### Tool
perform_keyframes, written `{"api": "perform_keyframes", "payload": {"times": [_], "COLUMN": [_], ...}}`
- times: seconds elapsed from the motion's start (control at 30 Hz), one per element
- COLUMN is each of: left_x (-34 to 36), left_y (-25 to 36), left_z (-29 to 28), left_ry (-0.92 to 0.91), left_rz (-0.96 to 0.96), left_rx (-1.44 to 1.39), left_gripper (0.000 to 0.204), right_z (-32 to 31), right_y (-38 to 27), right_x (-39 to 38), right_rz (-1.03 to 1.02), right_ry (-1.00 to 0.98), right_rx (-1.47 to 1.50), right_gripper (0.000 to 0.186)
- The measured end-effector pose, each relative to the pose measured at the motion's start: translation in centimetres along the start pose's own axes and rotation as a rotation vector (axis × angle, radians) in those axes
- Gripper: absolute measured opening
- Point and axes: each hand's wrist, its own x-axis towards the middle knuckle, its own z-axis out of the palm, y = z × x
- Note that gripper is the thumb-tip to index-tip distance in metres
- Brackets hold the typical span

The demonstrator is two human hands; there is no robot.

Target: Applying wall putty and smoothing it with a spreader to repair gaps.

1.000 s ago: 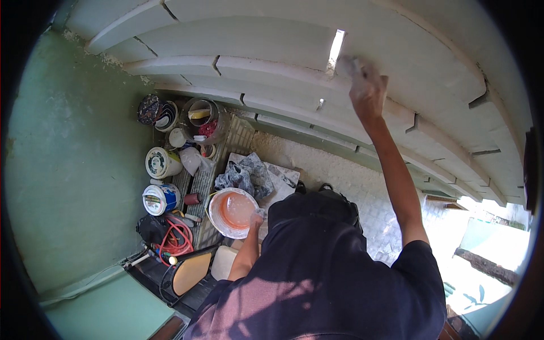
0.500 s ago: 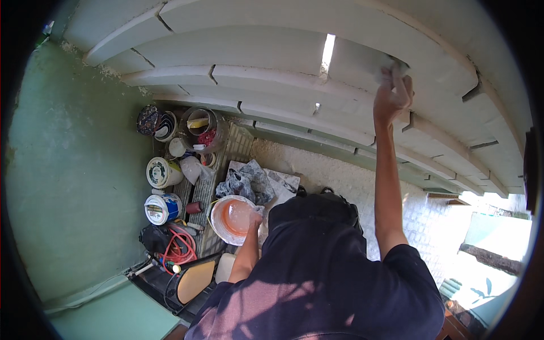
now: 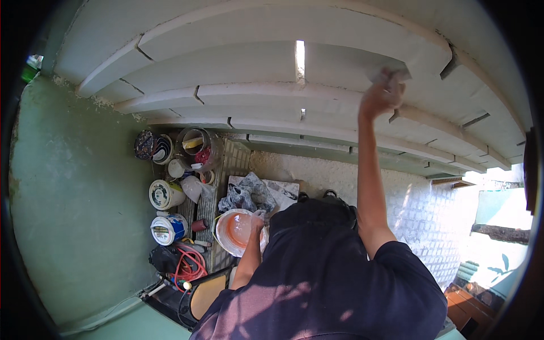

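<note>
My right hand (image 3: 381,95) is raised at full stretch overhead, fingers clenched around a small pale pad (image 3: 390,73) pressed flat against a whitish plank (image 3: 340,62) of the slatted ceiling. My left hand (image 3: 258,222) is down at chest height, gripping the rim of a white bowl (image 3: 238,232) with an orange inside, held just in front of my dark shirt. The pad sits on the plank just right of a narrow bright slot (image 3: 300,54) where daylight shows between boards; more curved planks (image 3: 226,102) run below it, with gaps at their joints. Beneath the bowl, on a slatted shelf (image 3: 218,198), lies a crumpled grey rag (image 3: 246,195) on a pale sheet. To the left stand two round cans, one white (image 3: 164,194) and one blue-banded (image 3: 168,229), with a clear jar (image 3: 198,148) of odds and ends and a dark tin (image 3: 144,145) above them. A coil of red cable (image 3: 190,263) lies below the cans, beside a yellow-brown seat (image 3: 207,293). A green wall (image 3: 73,198) fills the left, and a pale block wall (image 3: 425,215) catches sun on the right.
</note>
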Motion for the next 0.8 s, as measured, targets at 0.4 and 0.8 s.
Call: {"api": "perform_keyframes", "payload": {"times": [0.4,0.8], "left_x": [-0.8,1.7], "left_y": [-0.4,5.4], "left_z": [0.1,1.8], "left_ry": [-0.03,0.03], "left_rz": [0.103,0.222], "left_rx": [0.071,0.293], "left_gripper": [0.02,0.022], "right_z": [-0.2,-0.4], "right_y": [1.5,1.6], "right_x": [1.8,0.4], "right_rz": [-0.25,-0.497], "right_ry": [-0.001,-0.201], "right_rx": [0.002,0.118], "right_gripper": [0.012,0.01]}}
